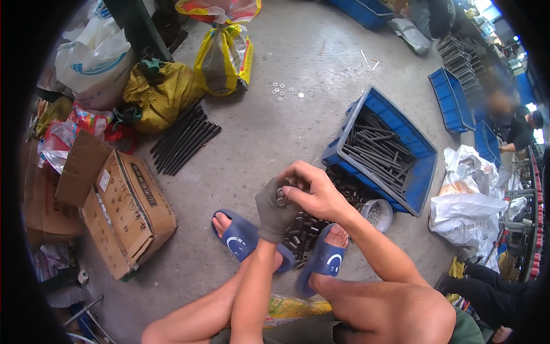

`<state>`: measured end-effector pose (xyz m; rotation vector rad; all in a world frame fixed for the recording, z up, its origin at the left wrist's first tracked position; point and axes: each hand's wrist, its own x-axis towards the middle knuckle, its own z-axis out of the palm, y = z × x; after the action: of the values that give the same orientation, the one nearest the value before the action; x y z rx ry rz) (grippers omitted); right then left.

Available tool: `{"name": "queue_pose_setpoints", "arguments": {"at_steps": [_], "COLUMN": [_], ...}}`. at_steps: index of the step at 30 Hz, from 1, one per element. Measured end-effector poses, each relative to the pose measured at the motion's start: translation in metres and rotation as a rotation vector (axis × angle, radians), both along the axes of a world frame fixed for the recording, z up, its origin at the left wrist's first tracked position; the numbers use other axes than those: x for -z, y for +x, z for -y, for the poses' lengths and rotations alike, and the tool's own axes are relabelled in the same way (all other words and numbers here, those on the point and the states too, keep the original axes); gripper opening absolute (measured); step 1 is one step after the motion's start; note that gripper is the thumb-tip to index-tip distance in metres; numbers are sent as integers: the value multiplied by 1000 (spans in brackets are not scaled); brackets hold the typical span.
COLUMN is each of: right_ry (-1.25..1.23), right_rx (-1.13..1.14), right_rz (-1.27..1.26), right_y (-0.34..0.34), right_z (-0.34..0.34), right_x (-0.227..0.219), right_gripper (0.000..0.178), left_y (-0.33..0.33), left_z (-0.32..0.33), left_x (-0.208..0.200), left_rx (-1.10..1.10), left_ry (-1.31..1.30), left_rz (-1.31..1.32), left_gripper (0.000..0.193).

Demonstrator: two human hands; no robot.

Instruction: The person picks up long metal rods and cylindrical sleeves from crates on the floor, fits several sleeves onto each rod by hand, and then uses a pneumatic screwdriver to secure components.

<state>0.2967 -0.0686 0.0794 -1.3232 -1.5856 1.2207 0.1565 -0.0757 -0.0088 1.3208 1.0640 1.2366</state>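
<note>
My left hand [271, 213], in a dark grey glove, is closed around a few short dark metal sleeves [281, 200], whose round ends show. Bare and bent over it, my right hand [312, 186] has its thumb against these sleeves; its fingertips are partly hidden, and whether it grips one I cannot make out. Below both hands, a heap of similar black sleeves [302, 234] lies on the floor between my blue slippers [238, 236]. A white tub [378, 214] of small silvery pieces stands right of the heap.
A blue crate [427, 150] of black rods stands ahead to the right. More black rods [186, 137] lie left, near an open cardboard box [129, 212] and sacks [163, 94]. Pale washers [279, 92] are scattered ahead. White sacks [467, 200] and another person [522, 129] are at right.
</note>
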Motion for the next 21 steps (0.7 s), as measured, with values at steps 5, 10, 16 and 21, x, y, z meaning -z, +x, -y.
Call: {"name": "queue_pose_setpoints", "arguments": {"at_steps": [5, 10, 16, 21], "right_ry": [-262, -774, -1177, -1163], "right_rx": [429, 1223, 1733, 1923], "right_rz": [-326, -691, -901, -1032], "right_y": [25, 116, 186, 221], "right_z": [53, 237, 376, 387], "right_x": [9, 95, 179, 227], "right_gripper": [29, 19, 39, 56], "left_y": [-8, -8, -22, -21], "left_z": [2, 1, 5, 4], "left_x": [7, 20, -8, 2], "left_rx": [5, 9, -58, -178], "left_ry": [30, -10, 24, 13], "left_rz": [-194, 68, 149, 148], "left_gripper": [16, 10, 23, 20]}}
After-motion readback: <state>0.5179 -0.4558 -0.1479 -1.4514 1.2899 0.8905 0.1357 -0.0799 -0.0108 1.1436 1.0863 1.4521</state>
